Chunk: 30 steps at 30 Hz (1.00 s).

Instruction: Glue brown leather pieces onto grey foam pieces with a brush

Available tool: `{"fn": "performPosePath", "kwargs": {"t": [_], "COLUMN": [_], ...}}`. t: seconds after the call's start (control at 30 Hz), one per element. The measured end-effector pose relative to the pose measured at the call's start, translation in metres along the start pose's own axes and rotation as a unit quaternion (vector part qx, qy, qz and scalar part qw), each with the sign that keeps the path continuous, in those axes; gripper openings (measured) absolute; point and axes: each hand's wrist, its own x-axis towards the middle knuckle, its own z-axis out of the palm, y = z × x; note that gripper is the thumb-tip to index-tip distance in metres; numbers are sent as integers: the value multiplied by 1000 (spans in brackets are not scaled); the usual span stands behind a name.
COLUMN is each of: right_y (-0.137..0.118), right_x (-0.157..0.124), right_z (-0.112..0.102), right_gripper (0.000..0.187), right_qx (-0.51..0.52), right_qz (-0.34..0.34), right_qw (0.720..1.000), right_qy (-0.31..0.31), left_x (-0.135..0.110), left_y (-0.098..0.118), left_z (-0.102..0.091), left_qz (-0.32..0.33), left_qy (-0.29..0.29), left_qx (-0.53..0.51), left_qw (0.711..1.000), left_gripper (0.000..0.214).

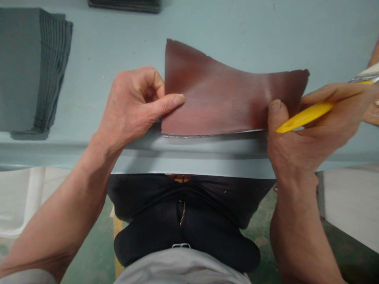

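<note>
A reddish-brown piece, which looks like leather (pixel 219 98), is held up over the front of the table, bowed, with a thin whitish line along its lower edge. My left hand (pixel 133 98) pinches its left edge, thumb on top and fingers curled behind. At the right end, the thumb of my right hand (pixel 314 126) presses on the piece, its other fingers partly hidden. That same hand also carries a brush with a yellow handle (pixel 308 117), lying between thumb and fingers; its metal collar (pixel 364 78) and pale bristles point right, partly out of view.
A fanned stack of dark grey-green pieces (pixel 20 71) lies at the left on the pale blue-green table cover (pixel 237 27). Another dark stack (pixel 124 4) is cut off at the top. Brown material (pixel 373 112) shows at the right edge. Below left stands a white bin (pixel 17 201).
</note>
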Motion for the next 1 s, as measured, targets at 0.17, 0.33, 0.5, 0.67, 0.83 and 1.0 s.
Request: {"fn": "performPosePath", "kwargs": {"t": [0.17,0.33,0.5,0.67,0.83,1.0], "right_y": [6,1,-7,-2,4,11], "right_x": [-3,-3,-1,-4,-4,-1], "right_z": [3,4,0,-3,-5,-4], "right_gripper": [32,31,29,31,23,21], "right_qx": [28,36,37,48,102,157], "right_qz": [-4,13,85,126,132,133], "right_qw": [1000,999,996,991,986,978], "right_qy": [2,13,9,-1,-14,-18], "left_x": [0,-1,-1,-1,-1,-1], "left_y": [-7,-13,-13,-14,-6,4], "left_z": [0,-1,-3,-4,-5,-4], "left_qz": [28,49,19,-6,-40,-61], "left_qy": [-2,6,13,31,32,45], "left_qx": [10,6,2,24,53,80], "left_qw": [1000,999,1000,999,997,994], "left_gripper": [45,47,41,45,44,44]}}
